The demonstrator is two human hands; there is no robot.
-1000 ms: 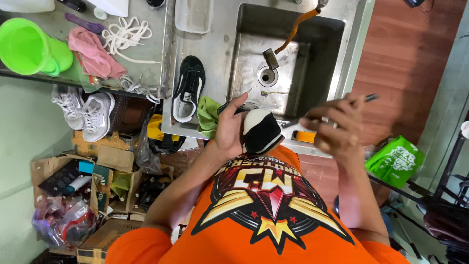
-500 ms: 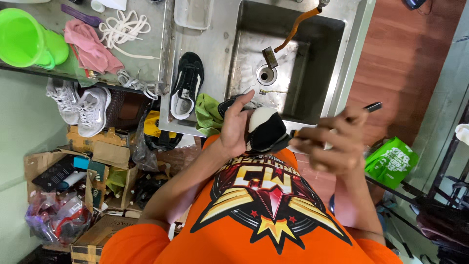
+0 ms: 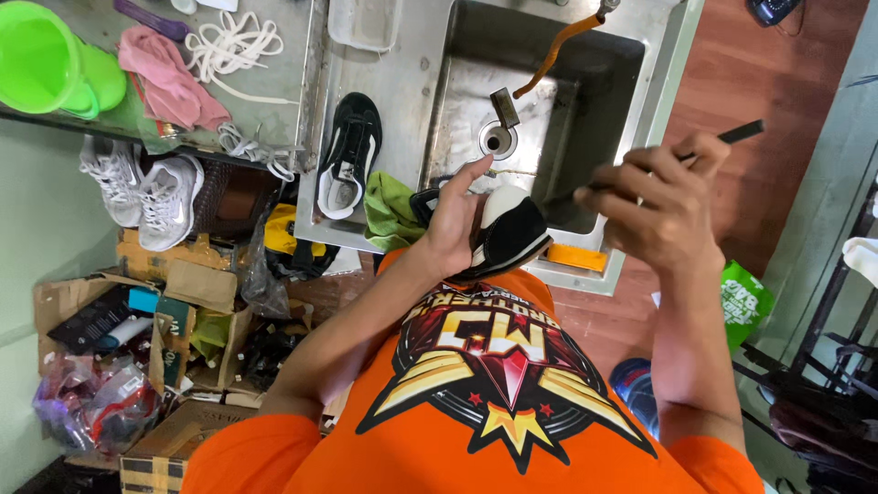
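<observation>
Left hand is gripping black-and-white shoe over sink; right hand is pinching dark brush handle. Cleaning is underway; second shoe is waiting on worktop.

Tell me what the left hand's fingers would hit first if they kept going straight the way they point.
The left hand, holding the black-and-white shoe, points its fingers toward the sink. Going straight on, they would likely reach the drain on the sink floor first, though depth is hard to judge from above.
</observation>
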